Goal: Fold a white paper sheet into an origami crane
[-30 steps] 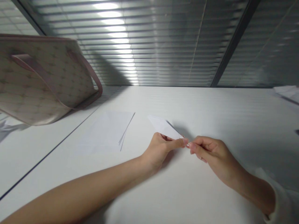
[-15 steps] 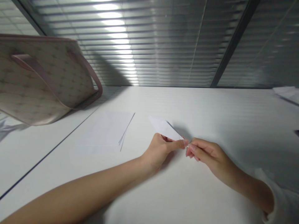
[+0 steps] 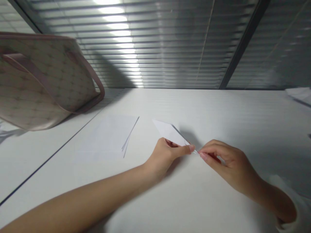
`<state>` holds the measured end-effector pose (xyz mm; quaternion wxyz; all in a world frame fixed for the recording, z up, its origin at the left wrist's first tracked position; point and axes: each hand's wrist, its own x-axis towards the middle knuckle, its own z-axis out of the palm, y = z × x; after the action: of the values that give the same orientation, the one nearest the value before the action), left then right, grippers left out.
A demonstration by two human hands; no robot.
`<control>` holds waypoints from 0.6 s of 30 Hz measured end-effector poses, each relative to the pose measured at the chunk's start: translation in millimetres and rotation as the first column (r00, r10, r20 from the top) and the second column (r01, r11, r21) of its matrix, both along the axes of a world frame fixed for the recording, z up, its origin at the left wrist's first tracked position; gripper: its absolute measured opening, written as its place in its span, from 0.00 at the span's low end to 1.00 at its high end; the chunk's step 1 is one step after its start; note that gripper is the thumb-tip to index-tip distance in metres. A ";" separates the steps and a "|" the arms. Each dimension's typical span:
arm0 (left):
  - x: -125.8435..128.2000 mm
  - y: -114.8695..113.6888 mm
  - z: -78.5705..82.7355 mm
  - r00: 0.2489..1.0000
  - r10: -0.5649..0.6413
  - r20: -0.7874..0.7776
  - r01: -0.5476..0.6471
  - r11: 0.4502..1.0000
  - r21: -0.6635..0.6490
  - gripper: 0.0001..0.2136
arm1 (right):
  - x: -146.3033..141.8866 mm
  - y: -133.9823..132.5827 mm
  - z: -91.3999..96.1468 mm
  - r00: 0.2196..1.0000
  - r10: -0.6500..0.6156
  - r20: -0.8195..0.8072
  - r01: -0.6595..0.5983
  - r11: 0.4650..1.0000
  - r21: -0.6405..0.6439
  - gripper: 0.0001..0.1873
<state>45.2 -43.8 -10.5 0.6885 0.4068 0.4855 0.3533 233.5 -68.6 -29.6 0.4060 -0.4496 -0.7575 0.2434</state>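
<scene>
The folded paper [image 3: 168,131] already has a narrow tip, over the worktop [image 3: 194,197]; loose sheets [image 3: 109,132] lie flat at its left. The left hand [image 3: 163,154] pinches it near this tip, the right hand [image 3: 227,163] pinches the very end. Remaining folds, I cannot tell. Room seems wider rightward; the handbag [image 3: 51,87] limits the far left.

Two hands [image 3: 162,157] [image 3: 229,165], one folded paper [image 3: 170,132], one paper stack [image 3: 107,136], one bag [image 3: 65,71]

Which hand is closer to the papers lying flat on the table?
Left. The left hand is to the right of the flat papers, holding the folded paper; the right hand is farther right, at its tip.
</scene>
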 end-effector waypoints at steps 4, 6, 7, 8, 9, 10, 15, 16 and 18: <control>2.1 -0.2 2.6 0.999 -0.034 -0.041 0.034 0.999 -0.005 0.22 | 1.4 0.3 -0.9 0.997 0.009 0.076 -0.018 0.992 0.122 0.06; 3.1 -0.7 3.6 0.995 -0.021 -0.102 0.023 0.999 0.023 0.24 | 3.2 0.8 -2.7 0.992 0.008 0.123 -0.034 0.976 0.215 0.05; 3.5 -1.0 3.8 0.992 -0.022 -0.125 0.028 0.999 0.041 0.23 | 4.2 0.9 -3.7 0.989 0.012 0.151 -0.052 0.963 0.265 0.05; 3.7 -1.4 3.6 0.990 -0.031 -0.139 0.039 0.997 0.061 0.23 | 5.2 0.9 -4.7 0.983 0.015 0.184 -0.073 0.947 0.312 0.05; 3.9 -1.7 3.2 0.988 -0.037 -0.147 0.050 0.995 0.082 0.23 | 5.9 0.7 -5.3 0.975 0.012 0.221 -0.092 0.930 0.356 0.06; 4.0 -2.0 2.7 0.987 -0.042 -0.152 0.058 0.993 0.100 0.23 | 6.4 0.4 -5.5 0.965 0.000 0.261 -0.106 0.914 0.392 0.07; 4.6 -3.2 0.4 0.986 -0.042 -0.159 0.058 0.994 0.095 0.26 | 6.1 -1.3 -1.2 0.895 -0.105 0.433 -0.164 0.827 0.538 0.08; 4.8 -3.5 0.4 0.988 -0.036 -0.151 0.049 0.995 0.087 0.25 | 5.9 -1.4 -0.2 0.882 -0.116 0.456 -0.181 0.811 0.556 0.07; 5.2 -4.0 1.0 0.991 -0.027 -0.132 0.037 0.996 0.075 0.24 | 5.8 -1.5 1.1 0.867 -0.128 0.482 -0.203 0.793 0.574 0.07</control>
<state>50.4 -47.8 -9.5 0.6445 0.4630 0.5089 0.3335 239.2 -70.0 -28.5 0.3142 -0.3264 -0.8821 -0.1288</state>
